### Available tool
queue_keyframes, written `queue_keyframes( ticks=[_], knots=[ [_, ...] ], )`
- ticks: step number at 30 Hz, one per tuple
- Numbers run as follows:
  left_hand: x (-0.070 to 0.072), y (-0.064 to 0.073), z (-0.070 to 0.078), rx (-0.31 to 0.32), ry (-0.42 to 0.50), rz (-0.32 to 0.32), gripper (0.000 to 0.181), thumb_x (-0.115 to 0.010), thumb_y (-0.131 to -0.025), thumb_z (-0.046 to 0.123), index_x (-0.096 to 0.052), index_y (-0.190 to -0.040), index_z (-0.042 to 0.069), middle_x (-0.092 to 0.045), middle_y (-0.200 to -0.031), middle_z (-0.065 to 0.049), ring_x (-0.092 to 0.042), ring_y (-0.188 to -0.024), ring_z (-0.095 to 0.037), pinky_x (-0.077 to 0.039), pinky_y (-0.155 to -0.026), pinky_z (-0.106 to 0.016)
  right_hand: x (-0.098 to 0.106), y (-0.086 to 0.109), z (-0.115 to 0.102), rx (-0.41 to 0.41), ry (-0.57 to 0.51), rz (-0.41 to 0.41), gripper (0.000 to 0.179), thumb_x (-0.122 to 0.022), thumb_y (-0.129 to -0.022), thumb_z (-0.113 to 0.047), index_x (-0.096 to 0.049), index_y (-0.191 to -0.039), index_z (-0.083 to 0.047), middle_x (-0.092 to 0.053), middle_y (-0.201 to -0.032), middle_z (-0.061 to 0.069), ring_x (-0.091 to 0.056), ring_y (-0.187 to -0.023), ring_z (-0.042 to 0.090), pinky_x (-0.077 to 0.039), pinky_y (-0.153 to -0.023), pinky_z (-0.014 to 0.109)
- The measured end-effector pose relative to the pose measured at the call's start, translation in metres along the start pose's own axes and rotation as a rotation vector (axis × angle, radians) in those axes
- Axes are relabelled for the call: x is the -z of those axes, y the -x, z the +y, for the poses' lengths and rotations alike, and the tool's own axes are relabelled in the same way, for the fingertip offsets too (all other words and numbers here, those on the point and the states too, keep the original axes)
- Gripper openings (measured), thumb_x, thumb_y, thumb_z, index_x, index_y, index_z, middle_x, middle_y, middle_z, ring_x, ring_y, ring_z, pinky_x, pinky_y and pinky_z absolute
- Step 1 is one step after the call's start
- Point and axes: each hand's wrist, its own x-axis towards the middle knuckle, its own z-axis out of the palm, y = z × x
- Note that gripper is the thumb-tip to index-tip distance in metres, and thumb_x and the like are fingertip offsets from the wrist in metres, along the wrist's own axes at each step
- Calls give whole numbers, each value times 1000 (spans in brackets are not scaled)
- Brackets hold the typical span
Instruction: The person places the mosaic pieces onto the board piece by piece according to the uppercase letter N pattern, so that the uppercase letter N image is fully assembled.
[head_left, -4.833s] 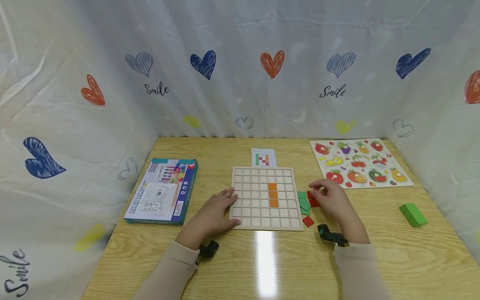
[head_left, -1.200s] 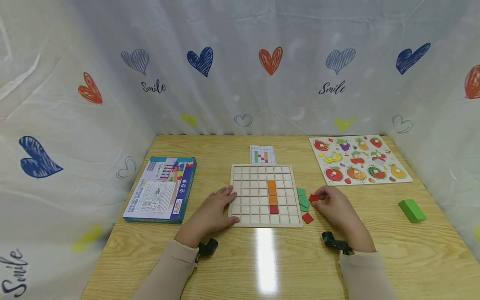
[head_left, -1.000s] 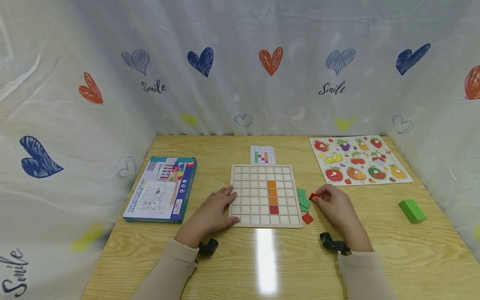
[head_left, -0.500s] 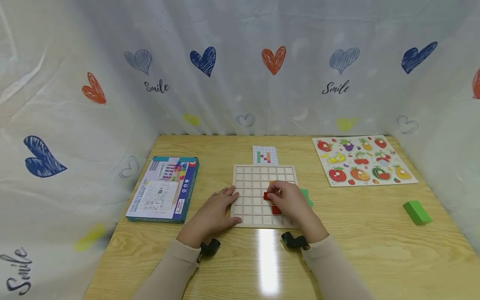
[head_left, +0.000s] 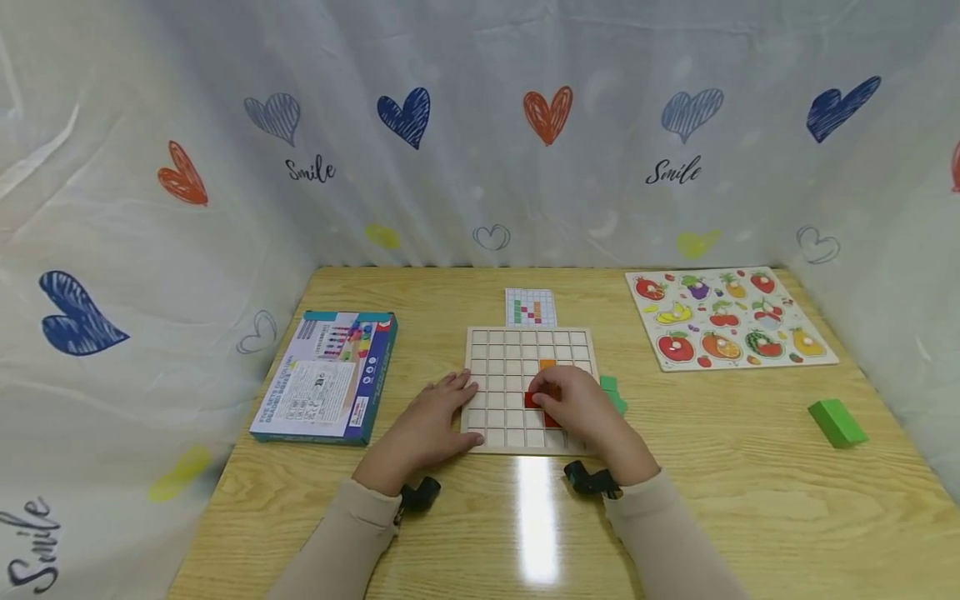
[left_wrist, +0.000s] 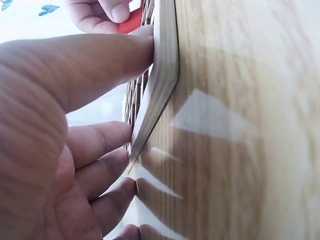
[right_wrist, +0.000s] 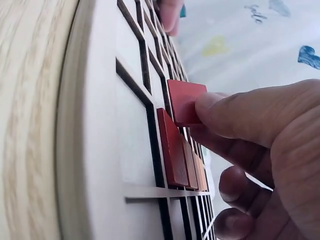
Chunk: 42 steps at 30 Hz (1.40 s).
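Note:
My right hand (head_left: 581,406) pinches a red square tile (right_wrist: 186,101) between thumb and fingers, tilted close over the wooden grid board (head_left: 487,433). Beside it a second red tile (right_wrist: 172,150) lies in a grid cell, in line with orange tiles (head_left: 547,364) that my hand partly covers in the head view. My left hand (head_left: 427,425) rests at the board's left edge, fingers spread and the thumb touching the rim (left_wrist: 165,55). Green tiles (head_left: 612,396) lie on the table just right of the board, partly behind my right hand.
A small pattern card (head_left: 530,307) lies behind the board. To the left is a boxed bead set (head_left: 322,379). A fruit puzzle board (head_left: 731,321) lies at the back right, with a green block (head_left: 837,423) in front of it.
A red tile was set below the orange ones. My right hand then picked another red tile from the pile and brought it left over the board. The left hand stayed put.

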Motion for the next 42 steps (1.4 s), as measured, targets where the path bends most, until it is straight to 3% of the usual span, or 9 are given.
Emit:
queue_keyframes(
  ticks=[3,9,12,18,23,27,31,38,42],
  knots=[
    [0,0,-1,-3,4,1,83,-85,-95,40,-49,-166,15,-29,-181,-2,-21,-170,-29,-16,-139,-55,0,0,-1,38,30,3,4,-79,-100,-10,-81,-102,-14,-74,-109,0,-64,-108,24,-56,-102,50],
    [-2,-1,-3,-16,9,7,84,-85,-95,41,-48,-166,15,-30,-180,-2,-22,-170,-29,-17,-139,-55,-1,0,-2,89,77,12,4,-84,-97,-12,-83,-101,-12,-69,-103,1,-60,-98,22,-54,-88,41],
    [-2,-1,-4,-17,16,9,84,-85,-95,41,-49,-166,14,-30,-180,-3,-22,-170,-30,-17,-139,-55,0,1,-2,91,68,24,6,-84,-96,-12,-83,-103,-12,-70,-105,1,-59,-99,22,-53,-88,40],
    [-2,-2,-2,-10,13,9,84,-85,-95,40,-48,-166,13,-30,-180,-4,-22,-170,-29,-17,-139,-55,24,16,8,0,-18,116,19,-80,-100,-12,-81,-118,-9,-73,-120,7,-61,-103,27,-53,-91,42],
    [-2,0,-2,-7,12,8,85,-85,-95,39,-48,-166,13,-30,-180,-4,-21,-170,-29,-17,-139,-55,55,46,35,-94,-20,169,20,-76,-103,-15,-79,-122,-7,-71,-114,8,-57,-93,25,-51,-80,34],
    [0,0,0,-6,16,3,84,-85,-96,39,-48,-166,13,-29,-180,-4,-21,-170,-29,-16,-139,-55,71,72,62,-172,-34,119,14,-78,-103,-18,-76,-112,-8,-68,-99,6,-53,-80,20,-47,-66,26],
    [1,-1,0,-5,16,6,83,-85,-96,39,-49,-166,13,-30,-180,-4,-21,-170,-29,-16,-139,-55,76,88,75,-217,-51,18,15,-82,-100,-23,-74,-104,-12,-65,-91,3,-53,-75,16,-46,-63,25],
    [1,-1,-1,-8,8,5,83,-85,-96,40,-48,-166,14,-30,-180,-4,-21,-170,-29,-16,-139,-55,69,92,69,-191,-7,-42,34,-93,-89,-37,-71,-102,-14,-60,-93,2,-51,-82,18,-43,-69,26],
    [0,0,-1,-12,9,0,83,-84,-96,40,-48,-166,13,-30,-180,-4,-21,-170,-30,-16,-139,-55,67,91,65,-214,15,-34,31,-91,-91,-33,-71,-105,-13,-59,-93,3,-51,-83,19,-41,-68,26]
  ],
)
